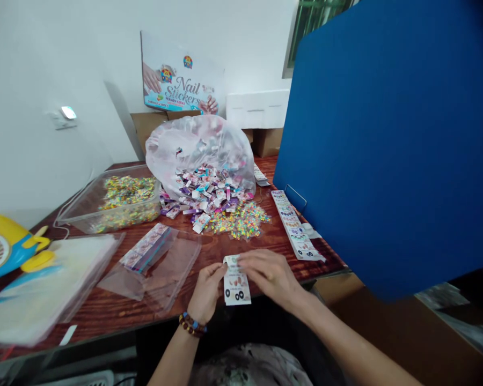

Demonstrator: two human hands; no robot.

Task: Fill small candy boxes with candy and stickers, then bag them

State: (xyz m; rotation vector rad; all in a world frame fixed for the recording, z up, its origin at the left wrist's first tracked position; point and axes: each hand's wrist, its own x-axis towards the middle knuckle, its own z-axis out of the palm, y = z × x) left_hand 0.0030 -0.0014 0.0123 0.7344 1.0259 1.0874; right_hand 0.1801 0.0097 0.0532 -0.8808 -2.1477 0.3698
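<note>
While pinching the printed strip (237, 295) by its left edge with the left hand (205, 289), holds the right hand (270, 272) over its far right corner; cannot tell, with the knuckles in the way, whether gripping there or merely resting. Lies between both hands at the near edge of the desk (104, 319), with its long axis near to far. Count one strip between the hands, one longer printed piece (292, 222) at right, one clear tub (84, 206) at left, one plastic bag (165, 150) at far centre, small packets (209, 187) beyond counting.
</note>
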